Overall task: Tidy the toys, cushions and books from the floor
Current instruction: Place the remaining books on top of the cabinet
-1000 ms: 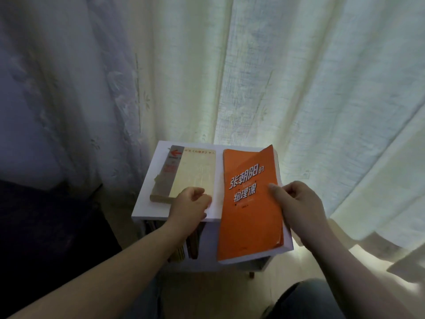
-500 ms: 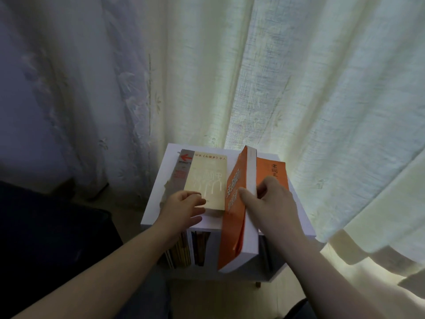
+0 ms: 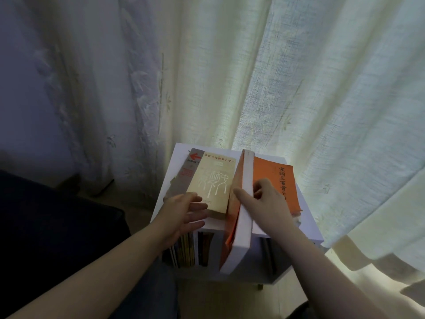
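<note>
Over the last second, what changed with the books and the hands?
The right hand tipped the thick orange book from cover-up onto its edge, uncovering a second orange book lying flat. The left hand opened from a fist to spread fingers. The cream book and white bookshelf stayed put.

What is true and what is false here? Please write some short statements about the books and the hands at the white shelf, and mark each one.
1. The right hand grips the thick orange book, which stands on its edge. True.
2. The cream book stands upright. False: it lies flat on a grey book.
3. A second orange book lies flat on top of the white shelf. True.
4. The left hand holds a toy. False: it holds nothing, and its fingers are relaxed at the cream book's near corner.
5. The shelf has no books below. False: book spines show there.
</note>
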Demonstrator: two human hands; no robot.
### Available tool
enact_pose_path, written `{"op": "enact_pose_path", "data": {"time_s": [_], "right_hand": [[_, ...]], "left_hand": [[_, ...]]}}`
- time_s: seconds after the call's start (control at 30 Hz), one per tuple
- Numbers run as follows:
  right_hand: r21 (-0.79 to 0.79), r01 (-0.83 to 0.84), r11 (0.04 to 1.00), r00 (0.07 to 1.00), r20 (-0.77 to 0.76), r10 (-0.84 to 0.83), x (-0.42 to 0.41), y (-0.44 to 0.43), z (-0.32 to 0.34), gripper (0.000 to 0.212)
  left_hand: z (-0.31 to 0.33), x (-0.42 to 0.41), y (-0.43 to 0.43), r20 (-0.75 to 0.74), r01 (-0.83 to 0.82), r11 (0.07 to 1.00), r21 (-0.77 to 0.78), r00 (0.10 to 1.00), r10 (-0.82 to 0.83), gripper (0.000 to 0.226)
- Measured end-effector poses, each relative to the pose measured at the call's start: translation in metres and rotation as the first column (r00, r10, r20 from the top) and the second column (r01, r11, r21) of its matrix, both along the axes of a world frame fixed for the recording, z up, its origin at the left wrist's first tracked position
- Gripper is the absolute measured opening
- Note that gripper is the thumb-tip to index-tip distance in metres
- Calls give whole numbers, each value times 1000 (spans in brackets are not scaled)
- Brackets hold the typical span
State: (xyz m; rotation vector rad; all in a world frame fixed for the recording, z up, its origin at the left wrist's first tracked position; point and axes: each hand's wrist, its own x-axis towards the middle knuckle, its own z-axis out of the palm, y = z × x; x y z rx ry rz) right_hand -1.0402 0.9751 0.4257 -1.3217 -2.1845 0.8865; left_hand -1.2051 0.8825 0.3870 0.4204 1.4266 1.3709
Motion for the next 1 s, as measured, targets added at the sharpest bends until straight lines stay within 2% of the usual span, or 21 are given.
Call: {"op": "enact_pose_path", "data": {"time_s": [0.1, 0.23, 0.3, 0.43, 0.53, 0.63, 0.73, 0.8, 0.93, 1.0], "right_hand": [[-331, 9, 944, 986, -156, -64, 10, 18, -1, 43], [-514, -53, 856, 933, -332, -142, 10, 12, -5, 43], [-555, -82, 828, 901, -397, -176, 10, 8, -4, 40], [-616, -140, 775, 854, -472, -221, 15, 6, -2, 31], [-663, -164, 730, 839, -483, -249, 13, 6, -5, 29], [-668, -160, 727, 829, -491, -269, 5, 5, -6, 24], [-659, -155, 736, 838, -482, -255, -3, 4, -11, 28], [-659, -159, 735, 837, -485, -254, -2, 6, -13, 27], [-681, -177, 711, 816, -505, -281, 10, 11, -15, 18], [-710, -179, 682, 806, -503, -312, 13, 12, -18, 17]], "left_hand": [[0, 2, -1, -1, 36, 999, -16, 999, -36, 29], [4, 3, 1, -32, 91, 996, -24, 995, -92, 33], [8, 3, 4, -68, 106, 994, -26, 992, -107, 38], [14, -1, 8, 17, 62, 998, -27, 998, -62, 51], [12, -8, 11, -95, 110, 994, -18, 989, -111, 60], [12, -12, 11, -154, 114, 994, 7, 982, -111, 72], [12, -15, 9, -284, 150, 987, -59, 945, -161, 49], [10, -17, 7, -298, 153, 986, -68, 940, -166, 38], [7, -22, 4, -259, 134, 990, -43, 956, -141, 46], [6, -22, 5, -262, 131, 990, -48, 955, -139, 43]]}}
